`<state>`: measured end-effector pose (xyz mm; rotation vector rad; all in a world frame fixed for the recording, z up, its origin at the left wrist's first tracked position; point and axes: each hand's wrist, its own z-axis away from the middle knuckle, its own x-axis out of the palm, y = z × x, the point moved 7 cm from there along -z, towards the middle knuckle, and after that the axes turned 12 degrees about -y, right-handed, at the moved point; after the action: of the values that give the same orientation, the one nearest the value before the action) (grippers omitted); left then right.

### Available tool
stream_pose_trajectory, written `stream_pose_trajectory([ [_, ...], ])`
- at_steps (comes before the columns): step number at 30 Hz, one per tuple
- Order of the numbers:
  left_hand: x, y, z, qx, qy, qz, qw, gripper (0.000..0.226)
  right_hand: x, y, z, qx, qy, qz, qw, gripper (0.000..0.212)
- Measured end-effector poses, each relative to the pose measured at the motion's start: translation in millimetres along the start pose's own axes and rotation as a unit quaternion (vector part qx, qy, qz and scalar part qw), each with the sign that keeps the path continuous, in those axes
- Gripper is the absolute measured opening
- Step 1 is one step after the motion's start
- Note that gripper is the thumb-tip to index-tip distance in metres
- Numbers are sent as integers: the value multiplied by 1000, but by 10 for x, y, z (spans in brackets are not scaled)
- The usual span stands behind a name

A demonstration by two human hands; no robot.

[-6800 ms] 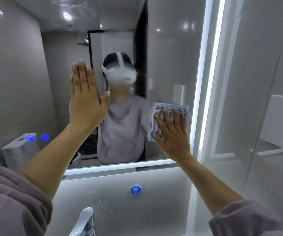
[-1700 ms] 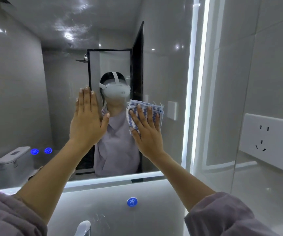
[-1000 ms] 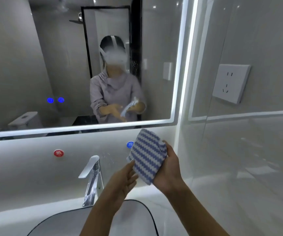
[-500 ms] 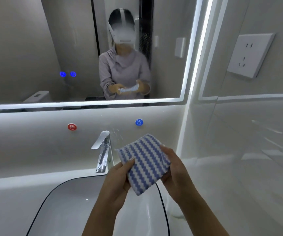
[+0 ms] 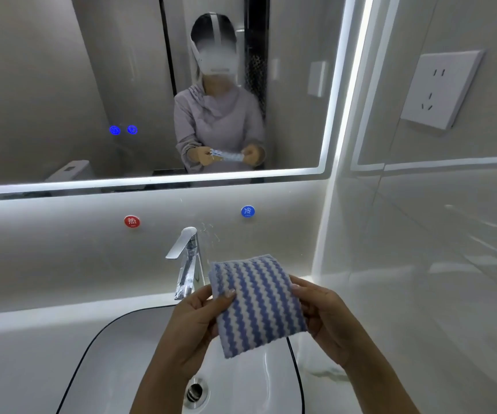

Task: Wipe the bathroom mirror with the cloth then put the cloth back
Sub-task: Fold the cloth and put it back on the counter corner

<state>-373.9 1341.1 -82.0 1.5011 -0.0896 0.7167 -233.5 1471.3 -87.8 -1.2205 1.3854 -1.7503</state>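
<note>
Both hands gripped the folded cloth (image 5: pixel 257 303) over the basin (image 5: pixel 97 348): left hand (image 5: pixel 194 321) pinching one edge, right hand (image 5: pixel 323 316) the other. Soft, light, floppy; best held by its edges.

White counter (image 5: pixel 17 348) carries sink (image 5: pixel 121 369) and faucet (image 5: pixel 189 264)

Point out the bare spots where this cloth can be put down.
Free: the counter left of the sink, and the corner ledge between the sink and the side wall. Crowded: behind the sink, where the faucet stands, just beyond the cloth.
</note>
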Motion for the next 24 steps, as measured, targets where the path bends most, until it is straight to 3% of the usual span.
stream_pose_trajectory([
  [4,-69,-85,-55,-16,-2,-30,999,48,-104,161,32,19,77,24,997,48],
  [14,-133,-957,-388,-152,78,-18,985,10,-673,552,254,63,240,19,968,26],
  [24,107,-1449,-1140,-110,112,-142,977,12,-1552,666,-4,76,274,125,950,19],
])
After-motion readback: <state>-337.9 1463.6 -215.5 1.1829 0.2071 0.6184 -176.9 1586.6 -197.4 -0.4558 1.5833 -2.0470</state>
